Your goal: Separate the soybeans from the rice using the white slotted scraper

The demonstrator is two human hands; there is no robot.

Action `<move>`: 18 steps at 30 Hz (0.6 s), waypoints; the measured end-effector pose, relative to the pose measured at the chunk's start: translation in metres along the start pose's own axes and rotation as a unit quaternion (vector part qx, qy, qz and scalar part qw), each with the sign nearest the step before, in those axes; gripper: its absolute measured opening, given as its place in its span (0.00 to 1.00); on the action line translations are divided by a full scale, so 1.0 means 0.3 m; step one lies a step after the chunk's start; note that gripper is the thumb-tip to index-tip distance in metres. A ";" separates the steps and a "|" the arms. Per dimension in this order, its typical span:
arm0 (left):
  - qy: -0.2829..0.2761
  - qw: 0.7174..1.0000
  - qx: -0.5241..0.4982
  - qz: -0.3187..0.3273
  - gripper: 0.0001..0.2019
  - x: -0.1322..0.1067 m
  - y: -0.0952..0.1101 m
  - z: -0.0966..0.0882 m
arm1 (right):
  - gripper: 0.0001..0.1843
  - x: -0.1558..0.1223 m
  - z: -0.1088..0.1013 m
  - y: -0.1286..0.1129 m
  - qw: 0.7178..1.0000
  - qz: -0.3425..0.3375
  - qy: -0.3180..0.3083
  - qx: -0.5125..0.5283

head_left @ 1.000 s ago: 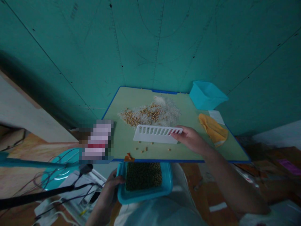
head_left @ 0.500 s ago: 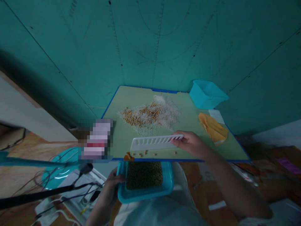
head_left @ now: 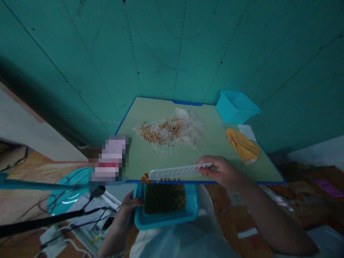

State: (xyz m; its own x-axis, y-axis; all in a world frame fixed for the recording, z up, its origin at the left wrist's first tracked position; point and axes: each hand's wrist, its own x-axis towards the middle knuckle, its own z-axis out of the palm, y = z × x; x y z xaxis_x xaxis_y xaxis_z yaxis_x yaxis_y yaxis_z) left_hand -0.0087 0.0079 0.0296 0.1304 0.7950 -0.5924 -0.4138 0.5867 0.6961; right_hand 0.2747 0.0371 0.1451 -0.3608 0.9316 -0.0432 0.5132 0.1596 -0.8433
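Note:
My right hand (head_left: 217, 170) grips the right end of a white slotted plastic strip (head_left: 174, 172), which stands tilted on the table top near its front edge. Several tan beans (head_left: 168, 179) lie in a row between the strip and that edge. Below the edge, my left hand (head_left: 129, 206) holds the left rim of a blue tray (head_left: 192, 209) with its fingers closed on it. Inside the tray is a layer of small dark and tan beans (head_left: 163, 199). Farther back, a mixed heap of tan beans (head_left: 158, 132) and white grains (head_left: 192, 125) spreads over the table.
A blue bin (head_left: 236, 107) stands at the table's back right corner. In front of it lie a white paper (head_left: 246, 132) and a yellow cloth (head_left: 243, 146). Brown tape (head_left: 145, 177) sticks to the front edge of the pale green table (head_left: 150, 107). Left are a stand arm and cables.
My right hand has drawn the white strip toward the front edge, and the loose beans have moved with it into a row there. My left hand and the tray have hardly moved.

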 end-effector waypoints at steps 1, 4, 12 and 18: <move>-0.005 1.000 0.000 0.000 0.14 0.002 -0.001 0.002 | 0.10 -0.005 -0.001 -0.003 1.000 0.001 -0.003 -0.002; -0.018 1.000 -0.004 -0.003 0.14 0.006 -0.006 0.005 | 0.10 -0.022 -0.005 -0.007 1.000 -0.005 -0.016 -0.014; -0.009 1.000 -0.001 -0.017 0.12 -0.007 0.006 0.037 | 0.13 -0.090 -0.079 0.045 0.991 0.072 0.112 0.020; -0.022 0.999 -0.010 -0.026 0.13 0.008 -0.013 0.055 | 0.17 -0.244 -0.161 0.163 0.923 0.258 0.284 0.030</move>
State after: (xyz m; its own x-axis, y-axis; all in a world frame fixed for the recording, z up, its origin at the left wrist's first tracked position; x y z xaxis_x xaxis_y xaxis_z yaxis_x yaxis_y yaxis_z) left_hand 0.0080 0.0102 0.0321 0.1907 0.7702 -0.6086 -0.4228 0.6240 0.6572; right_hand 0.3638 -0.0076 0.1330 0.3945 0.9020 -0.1754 0.4517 -0.3566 -0.8178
